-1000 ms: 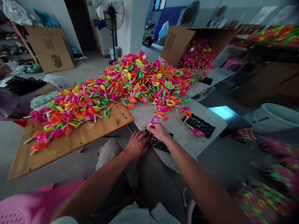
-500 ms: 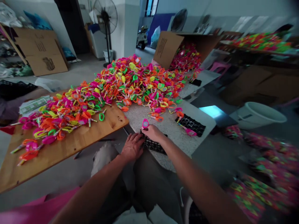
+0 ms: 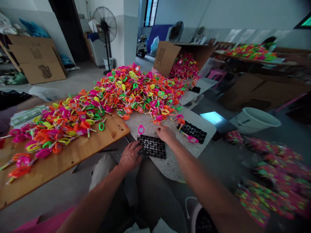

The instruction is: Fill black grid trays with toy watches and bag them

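A black plastic grid tray (image 3: 152,146) lies at the near edge of the speckled tabletop. My left hand (image 3: 131,156) rests on its left end, fingers stretched out flat. A pink toy watch (image 3: 141,129) is at the tray's far left corner, apart from both hands. My right hand (image 3: 167,134) hovers by the far right corner, its fingers curled together with nothing visible in them. Farther right lies a second black grid tray (image 3: 193,131), with a pink toy watch (image 3: 192,139) along its near side. Beyond the hands spreads a big heap of bright toy watches (image 3: 136,89).
The wooden board (image 3: 114,129) on the left carries part of the heap. A cardboard box (image 3: 167,58) full of watches lies on its side at the back. To the right are a white bucket (image 3: 257,121), a lit screen (image 3: 212,117) and bagged watches (image 3: 274,171) on the floor.
My right hand has let go of the pink watch at the tray's corner and moved right, uncovering the tray. My left hand stays on the tray's left end. The view has shifted slightly.
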Demonstrator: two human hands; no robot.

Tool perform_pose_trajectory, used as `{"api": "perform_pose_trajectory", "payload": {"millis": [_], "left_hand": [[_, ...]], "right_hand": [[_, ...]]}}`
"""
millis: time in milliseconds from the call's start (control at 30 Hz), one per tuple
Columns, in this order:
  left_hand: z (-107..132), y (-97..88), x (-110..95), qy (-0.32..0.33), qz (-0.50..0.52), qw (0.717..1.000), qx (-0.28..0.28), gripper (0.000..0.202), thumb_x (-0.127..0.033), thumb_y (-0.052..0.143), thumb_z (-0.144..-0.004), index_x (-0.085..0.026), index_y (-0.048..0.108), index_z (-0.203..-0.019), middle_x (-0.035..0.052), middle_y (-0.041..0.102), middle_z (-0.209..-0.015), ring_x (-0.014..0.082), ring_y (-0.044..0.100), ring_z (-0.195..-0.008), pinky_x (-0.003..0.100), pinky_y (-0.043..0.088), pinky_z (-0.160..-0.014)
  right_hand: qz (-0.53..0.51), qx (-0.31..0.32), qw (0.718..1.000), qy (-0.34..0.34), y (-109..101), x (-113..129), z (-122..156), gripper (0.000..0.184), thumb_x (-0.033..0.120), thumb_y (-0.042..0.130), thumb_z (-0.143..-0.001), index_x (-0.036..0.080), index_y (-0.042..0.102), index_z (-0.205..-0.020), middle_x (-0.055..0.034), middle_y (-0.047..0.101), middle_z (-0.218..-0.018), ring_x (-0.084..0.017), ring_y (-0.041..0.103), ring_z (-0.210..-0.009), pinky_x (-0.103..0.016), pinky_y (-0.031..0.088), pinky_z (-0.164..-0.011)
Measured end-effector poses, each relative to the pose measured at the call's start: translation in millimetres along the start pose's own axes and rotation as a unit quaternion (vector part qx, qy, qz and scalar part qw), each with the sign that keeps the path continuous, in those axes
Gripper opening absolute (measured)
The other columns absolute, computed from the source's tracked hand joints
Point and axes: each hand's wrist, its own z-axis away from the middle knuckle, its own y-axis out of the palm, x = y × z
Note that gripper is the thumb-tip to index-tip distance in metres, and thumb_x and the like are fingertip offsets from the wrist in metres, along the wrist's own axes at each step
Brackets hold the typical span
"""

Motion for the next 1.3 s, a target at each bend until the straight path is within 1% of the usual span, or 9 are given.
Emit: {"api": "perform_pose_trajectory", "payload": {"millis": [233,367,433,500,633,833,1033,1133,1300], "left_hand": [[1,-1.4,3,0.009,0.017,1.000,-0.004,0.050,-0.015,0.062,-0.085,-0.022,0.059,-0.134,0.0079,0.050,-0.152,0.0265,0.048,-0.137,0.048,0.043,-0.117],[0,1.8,5,0.009,0.018,1.000,-0.003,0.050,-0.015,0.062,-0.084,-0.022,0.059,-0.133,0.0082,0.050,-0.152,0.0280,0.050,-0.135,0.050,0.045,-0.114],[0,4.5,6,0.010,0.015,1.000,-0.003,0.051,-0.015,0.063,-0.084,-0.022,0.059,-0.134,0.0085,0.051,-0.152,0.0289,0.050,-0.134,0.051,0.045,-0.113],[-1,6.7,7,0.009,0.013,1.000,-0.004,0.051,-0.015,0.062,-0.084,-0.021,0.059,-0.134,0.0087,0.050,-0.152,0.0295,0.050,-0.133,0.051,0.045,-0.113],[0,8.5,8,0.011,0.012,1.000,-0.006,0.050,-0.017,0.062,-0.085,-0.022,0.059,-0.135,0.0081,0.050,-0.152,0.0293,0.052,-0.132,0.050,0.046,-0.112],[-1,8.0,8,0.010,0.013,1.000,-0.005,0.053,-0.015,0.062,-0.083,-0.022,0.058,-0.135,0.0082,0.049,-0.153,0.0296,0.052,-0.131,0.050,0.047,-0.111],[-1,9.4,9,0.016,0.017,1.000,-0.007,0.052,-0.015,0.062,-0.083,-0.021,0.059,-0.134,0.0099,0.049,-0.153,0.0289,0.052,-0.132,0.049,0.045,-0.112],[-1,11.0,10,0.016,0.016,1.000,-0.007,0.052,-0.015,0.063,-0.082,-0.021,0.059,-0.134,0.0098,0.049,-0.153,0.0290,0.052,-0.132,0.049,0.046,-0.112],[-1,11.5,10,0.014,0.018,1.000,-0.008,0.051,-0.015,0.063,-0.083,-0.023,0.059,-0.134,0.0093,0.049,-0.152,0.0283,0.053,-0.131,0.049,0.046,-0.111]], "right_hand": [[0.027,0.007,0.998,0.064,-2,-22,15,0.030,0.028,0.054,-0.092,0.017,0.063,-0.118,-0.0166,0.073,-0.099,-0.029,0.071,-0.094,-0.036,0.050,-0.078],[-0.148,-0.087,0.982,0.083,2,-17,26,0.034,0.029,0.063,-0.086,0.017,0.057,-0.117,-0.0115,0.072,-0.091,-0.025,0.070,-0.083,-0.032,0.052,-0.071],[-0.312,-0.095,0.941,0.084,7,-6,30,0.038,0.031,0.067,-0.083,0.019,0.054,-0.116,-0.0050,0.071,-0.085,-0.020,0.068,-0.071,-0.028,0.052,-0.061],[-0.458,-0.057,0.883,0.080,12,9,33,0.037,0.030,0.068,-0.079,0.020,0.055,-0.112,-0.0002,0.068,-0.079,-0.016,0.065,-0.061,-0.024,0.051,-0.051],[-0.589,0.047,0.805,0.054,21,35,36,0.017,0.023,0.070,-0.075,0.017,0.063,-0.090,0.0002,0.066,-0.075,-0.013,0.066,-0.063,-0.019,0.054,-0.050],[-0.625,0.097,0.773,0.052,23,48,30,0.015,0.024,0.076,-0.073,0.017,0.063,-0.079,0.0020,0.064,-0.066,-0.010,0.063,-0.056,-0.018,0.054,-0.047],[-0.598,0.065,0.792,0.104,22,55,26,0.014,0.027,0.071,-0.083,0.018,0.061,-0.083,0.0068,0.054,-0.048,-0.009,0.054,-0.038,-0.017,0.046,-0.035],[-0.600,0.115,0.784,0.110,19,57,24,0.012,0.024,0.073,-0.083,0.016,0.065,-0.088,0.0037,0.061,-0.054,-0.010,0.059,-0.043,-0.016,0.047,-0.036],[-0.626,0.227,0.740,0.099,18,60,21,0.011,0.013,0.075,-0.078,0.014,0.066,-0.083,-0.0068,0.076,-0.077,-0.015,0.073,-0.064,-0.017,0.056,-0.050]]}}
